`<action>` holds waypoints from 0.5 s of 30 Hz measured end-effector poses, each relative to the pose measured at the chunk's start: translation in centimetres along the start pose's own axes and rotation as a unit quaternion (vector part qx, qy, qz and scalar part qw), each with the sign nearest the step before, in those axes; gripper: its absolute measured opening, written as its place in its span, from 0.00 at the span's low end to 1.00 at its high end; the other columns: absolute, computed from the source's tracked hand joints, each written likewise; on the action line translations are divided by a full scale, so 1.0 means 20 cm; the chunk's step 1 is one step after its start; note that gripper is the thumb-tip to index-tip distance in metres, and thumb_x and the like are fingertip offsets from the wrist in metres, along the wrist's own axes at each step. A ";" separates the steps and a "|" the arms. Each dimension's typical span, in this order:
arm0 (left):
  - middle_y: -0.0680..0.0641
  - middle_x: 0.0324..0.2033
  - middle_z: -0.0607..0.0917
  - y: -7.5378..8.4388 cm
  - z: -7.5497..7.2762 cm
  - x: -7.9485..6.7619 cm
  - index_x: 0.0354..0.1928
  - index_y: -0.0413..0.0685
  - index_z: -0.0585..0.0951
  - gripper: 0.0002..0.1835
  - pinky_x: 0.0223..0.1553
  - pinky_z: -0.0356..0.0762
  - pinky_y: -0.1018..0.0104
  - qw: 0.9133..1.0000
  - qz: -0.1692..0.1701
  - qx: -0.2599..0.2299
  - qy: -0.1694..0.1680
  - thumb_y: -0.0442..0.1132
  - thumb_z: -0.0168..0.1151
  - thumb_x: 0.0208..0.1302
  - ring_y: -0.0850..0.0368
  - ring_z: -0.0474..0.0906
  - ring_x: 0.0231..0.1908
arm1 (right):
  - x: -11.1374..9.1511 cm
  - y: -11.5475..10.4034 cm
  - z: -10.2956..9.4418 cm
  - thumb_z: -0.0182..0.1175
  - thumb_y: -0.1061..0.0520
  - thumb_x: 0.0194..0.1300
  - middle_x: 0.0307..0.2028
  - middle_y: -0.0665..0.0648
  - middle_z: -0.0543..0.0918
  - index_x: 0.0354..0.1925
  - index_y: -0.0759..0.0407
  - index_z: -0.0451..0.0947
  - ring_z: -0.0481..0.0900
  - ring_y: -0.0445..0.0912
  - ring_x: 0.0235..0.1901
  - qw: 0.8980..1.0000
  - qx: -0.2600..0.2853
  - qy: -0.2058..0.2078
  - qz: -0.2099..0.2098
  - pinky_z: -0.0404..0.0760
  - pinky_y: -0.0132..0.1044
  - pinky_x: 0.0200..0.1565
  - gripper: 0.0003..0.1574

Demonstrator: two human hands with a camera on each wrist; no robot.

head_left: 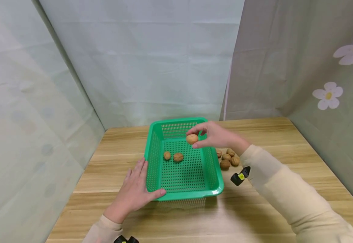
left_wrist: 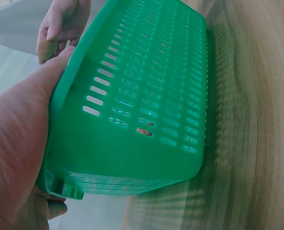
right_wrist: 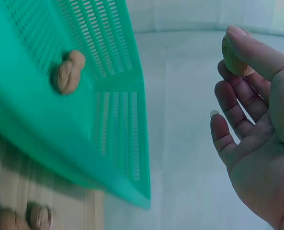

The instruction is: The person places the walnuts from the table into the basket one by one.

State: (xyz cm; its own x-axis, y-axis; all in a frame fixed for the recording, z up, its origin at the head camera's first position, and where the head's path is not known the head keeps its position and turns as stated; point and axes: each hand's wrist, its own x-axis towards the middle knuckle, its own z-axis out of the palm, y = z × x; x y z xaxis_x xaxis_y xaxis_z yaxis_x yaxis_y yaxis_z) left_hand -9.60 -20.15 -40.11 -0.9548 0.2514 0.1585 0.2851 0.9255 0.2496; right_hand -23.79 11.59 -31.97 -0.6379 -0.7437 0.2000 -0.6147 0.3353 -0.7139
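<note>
A green plastic basket (head_left: 182, 195) with slotted walls sits on the wooden table. Two walnuts (head_left: 178, 157) lie on its floor towards the left. Above the basket's right side, my right hand (head_left: 211, 135) pinches another walnut (head_left: 192, 139) between thumb and fingertips; the right wrist view shows this walnut (right_wrist: 235, 60) too. My left hand (head_left: 135, 190) rests at the basket's near left corner, its thumb on the front rim and its fairly straight fingers along the left side. In the left wrist view the left hand (left_wrist: 17, 134) touches the rim.
Several loose walnuts (head_left: 226, 164) lie on the table (head_left: 264, 189) just right of the basket, partly behind the right wrist. Pale cloth walls (head_left: 152, 67) enclose the table's back and both sides; the right one bears flower prints (head_left: 328, 96).
</note>
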 end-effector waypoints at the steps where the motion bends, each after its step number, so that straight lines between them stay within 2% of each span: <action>1: 0.36 0.73 0.51 0.00 0.00 0.00 0.72 0.31 0.52 0.65 0.65 0.46 0.34 1.000 -0.001 -0.001 0.000 0.75 0.61 0.47 0.42 0.45 0.72 | 0.02 0.00 0.01 0.71 0.48 0.57 0.47 0.42 0.82 0.55 0.48 0.80 0.76 0.41 0.47 1.000 0.000 -0.005 -0.001 0.74 0.46 0.53 0.26; 9: 0.36 0.73 0.49 0.00 -0.01 -0.01 0.72 0.31 0.51 0.65 0.65 0.46 0.34 1.000 -0.005 -0.005 -0.005 0.74 0.62 0.48 0.42 0.45 0.72 | 0.20 -0.03 0.13 0.70 0.50 0.58 0.46 0.41 0.82 0.55 0.47 0.80 0.77 0.37 0.46 0.999 0.020 -0.029 -0.009 0.74 0.41 0.53 0.25; 15: 0.37 0.74 0.48 0.00 -0.01 -0.02 0.72 0.31 0.52 0.64 0.65 0.46 0.33 1.000 -0.006 -0.004 -0.008 0.74 0.61 0.48 0.42 0.45 0.72 | 0.32 0.00 0.24 0.69 0.50 0.59 0.45 0.39 0.83 0.56 0.47 0.79 0.77 0.36 0.46 0.999 0.028 -0.033 0.004 0.74 0.38 0.51 0.26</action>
State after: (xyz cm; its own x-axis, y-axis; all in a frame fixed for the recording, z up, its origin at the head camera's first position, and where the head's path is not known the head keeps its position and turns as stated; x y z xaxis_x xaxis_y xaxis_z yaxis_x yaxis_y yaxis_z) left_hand -9.18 -20.35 -39.98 -0.9595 0.2443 0.1404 0.2738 0.9260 0.2599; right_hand -25.52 4.03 -33.91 -0.6103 -0.7777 0.1507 -0.5815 0.3106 -0.7519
